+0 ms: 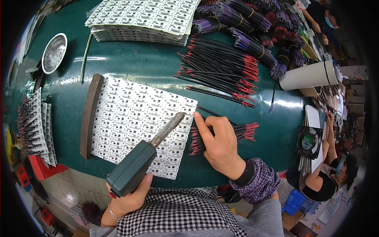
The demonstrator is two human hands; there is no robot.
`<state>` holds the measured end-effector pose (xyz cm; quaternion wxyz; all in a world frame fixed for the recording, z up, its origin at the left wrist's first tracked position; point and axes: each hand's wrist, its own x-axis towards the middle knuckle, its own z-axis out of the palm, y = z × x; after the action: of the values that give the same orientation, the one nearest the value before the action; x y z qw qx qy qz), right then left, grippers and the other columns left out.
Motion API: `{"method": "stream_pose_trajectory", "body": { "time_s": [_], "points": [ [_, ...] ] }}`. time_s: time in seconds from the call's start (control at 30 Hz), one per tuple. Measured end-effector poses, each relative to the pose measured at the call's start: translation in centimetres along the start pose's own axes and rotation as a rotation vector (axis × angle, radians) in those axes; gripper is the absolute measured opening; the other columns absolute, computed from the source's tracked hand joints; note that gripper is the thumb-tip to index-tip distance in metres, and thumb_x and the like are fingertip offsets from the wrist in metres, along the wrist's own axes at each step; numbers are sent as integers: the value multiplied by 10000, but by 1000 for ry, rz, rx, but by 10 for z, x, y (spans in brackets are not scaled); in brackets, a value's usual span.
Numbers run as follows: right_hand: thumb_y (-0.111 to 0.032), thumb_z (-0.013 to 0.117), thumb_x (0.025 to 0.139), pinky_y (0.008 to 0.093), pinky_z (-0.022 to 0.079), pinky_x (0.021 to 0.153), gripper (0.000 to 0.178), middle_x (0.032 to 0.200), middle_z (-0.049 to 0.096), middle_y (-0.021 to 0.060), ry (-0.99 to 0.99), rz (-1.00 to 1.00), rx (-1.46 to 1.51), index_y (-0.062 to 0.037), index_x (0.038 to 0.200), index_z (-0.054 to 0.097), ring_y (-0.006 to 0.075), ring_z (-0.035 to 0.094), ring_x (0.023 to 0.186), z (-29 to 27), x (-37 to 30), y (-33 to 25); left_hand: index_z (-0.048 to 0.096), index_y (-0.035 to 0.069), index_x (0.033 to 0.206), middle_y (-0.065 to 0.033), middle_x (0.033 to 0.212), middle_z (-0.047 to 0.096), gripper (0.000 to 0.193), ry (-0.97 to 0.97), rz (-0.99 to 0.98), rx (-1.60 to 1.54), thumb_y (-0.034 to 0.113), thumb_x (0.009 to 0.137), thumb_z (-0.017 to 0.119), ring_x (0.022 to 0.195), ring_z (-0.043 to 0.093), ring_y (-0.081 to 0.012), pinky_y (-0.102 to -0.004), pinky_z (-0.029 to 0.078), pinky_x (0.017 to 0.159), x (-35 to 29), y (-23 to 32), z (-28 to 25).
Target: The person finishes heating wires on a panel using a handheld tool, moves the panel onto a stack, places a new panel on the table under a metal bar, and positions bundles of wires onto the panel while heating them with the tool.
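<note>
My left hand (128, 200) is wrapped round a soldering iron (135, 168) with a dark green body. Its metal tip reaches up and right, over the right edge of a white panel of small circuit boards (134, 122). My right hand (222, 147) has its index finger stretched to that same edge and its other fingers curled. A single black wire (209, 111) with a red end runs from the panel's edge past these fingers; they appear to hold it, though the grip is partly hidden. Under the hand lies a small pile of red-tipped black wires (246, 131).
A brown curved bar (90, 116) lies along the panel's left edge. More wires (221, 67) and stacked panels (142, 17) lie beyond. Left are a metal bowl (54, 53) and wired panels (33, 126). A white tube (310, 75), a fan (309, 142) and a co-worker (329, 177) are right.
</note>
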<state>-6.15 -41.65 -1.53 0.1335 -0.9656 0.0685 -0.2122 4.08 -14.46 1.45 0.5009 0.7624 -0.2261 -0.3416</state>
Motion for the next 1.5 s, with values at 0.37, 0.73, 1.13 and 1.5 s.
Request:
{"method": "stream_pose_trajectory", "body": {
  "time_s": [0.37,0.73,1.13,1.5],
  "points": [
    [53,591,561,367,518,650,551,933,655,137,15,-17,78,36,1106,672,282,619,771,-1,0,-2,733,-29,934,-105,797,699,172,121,243,165,24,771,756,626,665,-199,-302,509,545,16,9,12],
    [-69,664,712,294,470,623,374,976,659,75,-18,-43,-3,11,1078,669,191,614,809,-2,0,0,707,-58,960,-129,846,665,177,64,59,-20,1,794,730,664,625,-160,-268,488,568,17,15,14],
    [-68,665,707,286,473,612,351,953,651,68,-13,-33,-6,17,1047,677,186,610,804,-3,1,0,708,-59,971,-130,849,680,200,22,-27,46,9,785,742,668,647,-172,-270,509,586,11,20,9],
    [1,662,667,318,509,605,304,865,646,49,44,-4,83,-5,969,698,195,610,756,2,4,5,705,-67,977,-124,832,668,208,42,56,12,0,783,740,662,635,-159,-266,494,568,16,21,13]
  ]
}}
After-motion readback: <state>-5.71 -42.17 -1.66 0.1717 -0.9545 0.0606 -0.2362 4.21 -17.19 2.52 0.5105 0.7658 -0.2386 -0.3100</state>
